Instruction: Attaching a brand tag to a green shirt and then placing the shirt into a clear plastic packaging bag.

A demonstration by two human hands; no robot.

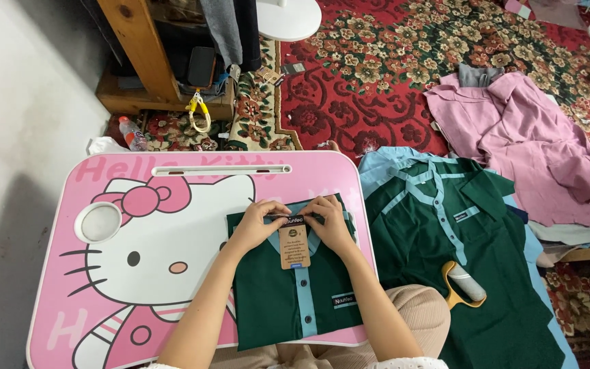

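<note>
Both hands, left hand [257,220] and right hand [327,220], were pinched on the collar of my folded dark-green shirt with light-blue placket [293,290] lying on the pink lap table [104,273], brown card tag [295,247] dangling; soft, light, floppy fabric, best gripped at collar.

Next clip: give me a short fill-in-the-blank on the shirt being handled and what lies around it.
1. Both hands, left hand and right hand, rest at the ____ of the folded green shirt.
2. A brown ____ tag hangs there.
3. The shirt lies on a ____ lap table.
4. A lint roller has a ____ handle.

Missing words: collar; cardboard; pink; yellow
</note>
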